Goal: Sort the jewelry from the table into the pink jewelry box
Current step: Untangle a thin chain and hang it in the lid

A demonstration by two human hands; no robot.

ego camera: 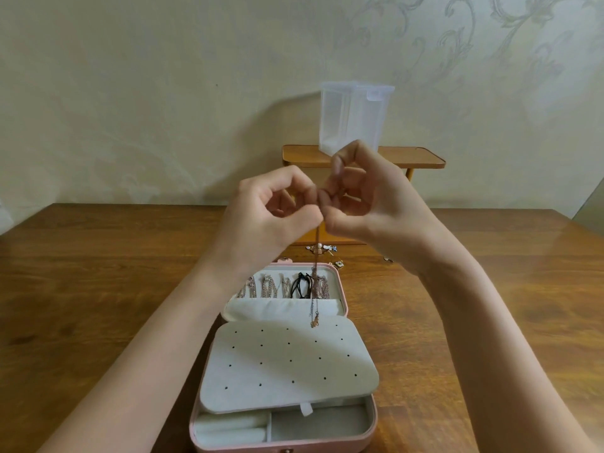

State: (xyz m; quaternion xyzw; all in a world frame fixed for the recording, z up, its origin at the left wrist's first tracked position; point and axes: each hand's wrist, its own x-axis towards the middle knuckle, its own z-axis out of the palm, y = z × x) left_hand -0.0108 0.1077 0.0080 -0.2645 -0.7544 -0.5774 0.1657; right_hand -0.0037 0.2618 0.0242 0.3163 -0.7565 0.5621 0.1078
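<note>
With your left hand and right hand both pinching the thin rose-gold chain necklace dangling over the open pink jewelry box, lower it slowly onto a free lid hook, avoiding hung chains.

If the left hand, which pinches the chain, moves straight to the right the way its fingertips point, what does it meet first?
The left hand would meet the fingertips of the right hand almost at once; both pinch the thin rose-gold chain necklace at nearly the same spot. Their depth looks similar, though one view cannot confirm it.
</note>
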